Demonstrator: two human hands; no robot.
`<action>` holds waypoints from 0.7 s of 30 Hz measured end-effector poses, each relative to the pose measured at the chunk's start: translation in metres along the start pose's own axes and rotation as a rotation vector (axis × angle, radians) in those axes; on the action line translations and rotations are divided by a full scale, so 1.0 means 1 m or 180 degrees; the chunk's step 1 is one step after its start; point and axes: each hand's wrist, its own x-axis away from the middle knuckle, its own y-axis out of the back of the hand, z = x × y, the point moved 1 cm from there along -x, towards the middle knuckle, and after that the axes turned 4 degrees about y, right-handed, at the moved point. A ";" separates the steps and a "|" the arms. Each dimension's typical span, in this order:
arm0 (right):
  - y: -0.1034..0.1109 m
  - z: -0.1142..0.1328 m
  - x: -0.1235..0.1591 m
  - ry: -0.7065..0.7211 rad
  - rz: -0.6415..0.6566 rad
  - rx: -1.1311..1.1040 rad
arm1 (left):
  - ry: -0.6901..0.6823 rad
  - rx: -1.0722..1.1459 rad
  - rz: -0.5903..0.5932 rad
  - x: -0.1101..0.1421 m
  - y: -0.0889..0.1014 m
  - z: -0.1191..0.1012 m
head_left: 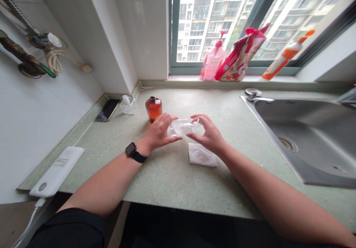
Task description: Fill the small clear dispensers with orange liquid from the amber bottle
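Between my two hands is a small clear plastic container [181, 127], lying sideways above the counter, with something whitish inside or behind it. My left hand [160, 132] grips its left end between the thumb and fingers. At its right end my right hand [208, 133] pinches it in the same way. An amber bottle [154, 109] with an uncapped dark neck stands just behind my left hand. Below my right hand, a folded white tissue [202, 155] lies flat on the counter. The exact kind of the clear container cannot be made out.
A second clear plastic piece [129, 106] and a phone [108, 110] lie at the back left. A white power bank [57, 171] with a cable sits at the left edge. The steel sink [311, 144] is at right. A pink pump bottle [213, 63] stands on the windowsill.
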 end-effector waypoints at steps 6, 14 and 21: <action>-0.003 -0.003 -0.001 -0.0431 -0.0078 -0.0171 | -0.0014 -0.0500 0.0104 0.000 -0.002 -0.011; -0.005 -0.005 -0.001 -0.0449 -0.0182 -0.0363 | -0.0008 -0.0901 0.0162 0.000 -0.002 -0.013; -0.002 -0.007 -0.002 -0.0276 -0.0184 -0.0373 | -0.0036 -0.0883 0.0143 -0.002 -0.002 -0.014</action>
